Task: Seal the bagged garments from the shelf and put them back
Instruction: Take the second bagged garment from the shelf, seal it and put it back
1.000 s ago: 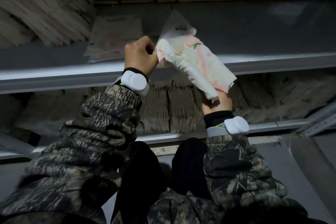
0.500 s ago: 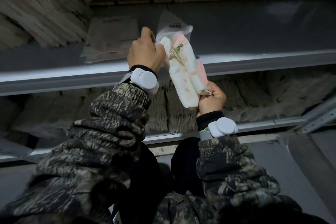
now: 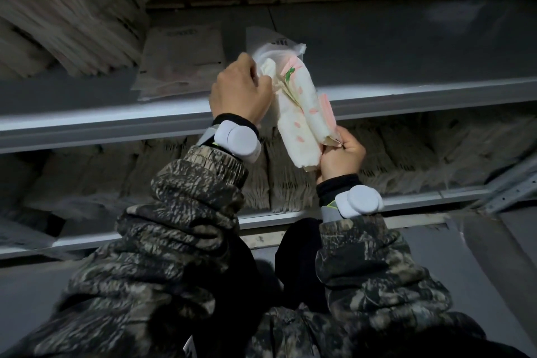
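Observation:
A bagged garment (image 3: 299, 113), white with pink marks and a green spot, is folded lengthwise and held upright in front of the grey shelf (image 3: 116, 122). My left hand (image 3: 239, 90) pinches the bag's upper left edge near its clear open flap. My right hand (image 3: 341, 157) grips the bag's lower right corner from below. Another flat bagged garment (image 3: 180, 61) lies on the shelf board, just left of my left hand.
Stacks of packed garments (image 3: 64, 9) fill the upper left of the shelf. More upright bundles (image 3: 290, 183) stand on the lower shelf behind my wrists. The shelf board to the right (image 3: 406, 46) is bare grey. A metal bracket (image 3: 511, 192) sits at lower right.
The bag went from spread flat and tilted to folded lengthwise and upright. My right hand moved from under its bottom end to its lower right corner; my left hand rose slightly.

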A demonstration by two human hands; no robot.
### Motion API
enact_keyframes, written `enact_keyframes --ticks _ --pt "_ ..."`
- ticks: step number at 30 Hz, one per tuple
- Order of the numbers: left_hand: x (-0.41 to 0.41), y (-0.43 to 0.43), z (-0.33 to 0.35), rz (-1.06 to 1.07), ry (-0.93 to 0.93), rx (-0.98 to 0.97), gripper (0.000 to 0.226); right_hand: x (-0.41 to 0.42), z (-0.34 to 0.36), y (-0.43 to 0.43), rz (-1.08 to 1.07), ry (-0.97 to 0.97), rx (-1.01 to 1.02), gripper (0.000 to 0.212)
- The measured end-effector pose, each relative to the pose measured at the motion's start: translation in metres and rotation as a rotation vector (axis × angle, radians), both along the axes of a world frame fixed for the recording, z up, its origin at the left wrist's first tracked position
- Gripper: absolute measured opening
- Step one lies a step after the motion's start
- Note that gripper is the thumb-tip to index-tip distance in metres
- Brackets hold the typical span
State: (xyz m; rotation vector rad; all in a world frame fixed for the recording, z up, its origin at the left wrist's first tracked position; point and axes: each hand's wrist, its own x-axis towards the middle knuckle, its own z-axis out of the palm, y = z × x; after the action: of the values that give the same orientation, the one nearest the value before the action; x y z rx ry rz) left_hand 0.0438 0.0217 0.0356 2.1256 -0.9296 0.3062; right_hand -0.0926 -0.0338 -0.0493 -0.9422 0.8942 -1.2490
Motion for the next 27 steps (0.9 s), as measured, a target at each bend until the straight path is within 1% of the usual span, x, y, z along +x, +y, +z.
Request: enact_keyframes --ticks 2,5,7,10,12,13,15,19,20,23,25,27 --pt "0.007 -0.002 0.003 0.053 -0.016 0.001 0.019 -0.002 0.002 0.0 0.014 0.003 -0.015 0.022" --pt "0.014 -0.005 0.003 0.063 -0.036 0.025 0.023 -0.004 0.007 0.003 0.05 -0.011 0.0 0.022" --pt "0.015 -0.006 0.0 0.043 -0.076 0.058 0.02 -0.005 0.007 0.005 0.04 -0.01 0.003 0.024" --pt "0.013 -0.006 -0.007 -0.014 -0.124 0.115 0.009 -0.004 0.005 0.006 0.04 0.026 -0.029 0.028" --pt "0.011 -0.006 -0.011 -0.061 -0.129 0.14 0.008 -0.003 0.002 0.005 0.043 0.033 -0.031 0.041" --pt "0.01 -0.005 -0.013 -0.085 -0.132 0.143 0.009 -0.002 0.002 0.004 0.038 0.026 -0.006 0.046" --pt "0.008 -0.003 -0.014 -0.136 -0.137 0.134 0.009 -0.001 0.002 0.004 0.015 -0.002 0.083 0.046" --pt "0.002 0.002 -0.017 -0.227 -0.168 0.133 0.01 0.0 0.004 0.004 -0.047 -0.026 0.263 0.027" --pt "0.002 0.002 -0.019 -0.245 -0.175 0.131 0.009 0.0 0.004 0.003 -0.059 -0.033 0.304 0.027" --pt "0.001 0.001 -0.025 -0.299 -0.163 0.135 0.008 0.003 0.004 0.002 -0.094 -0.046 0.356 0.031" --pt "-0.002 -0.002 -0.027 -0.371 -0.155 0.194 0.01 0.005 0.005 0.005 -0.092 -0.049 0.383 0.039" --pt "-0.006 -0.003 -0.028 -0.452 -0.162 0.249 0.011 0.006 0.004 0.005 -0.091 -0.041 0.387 0.043"
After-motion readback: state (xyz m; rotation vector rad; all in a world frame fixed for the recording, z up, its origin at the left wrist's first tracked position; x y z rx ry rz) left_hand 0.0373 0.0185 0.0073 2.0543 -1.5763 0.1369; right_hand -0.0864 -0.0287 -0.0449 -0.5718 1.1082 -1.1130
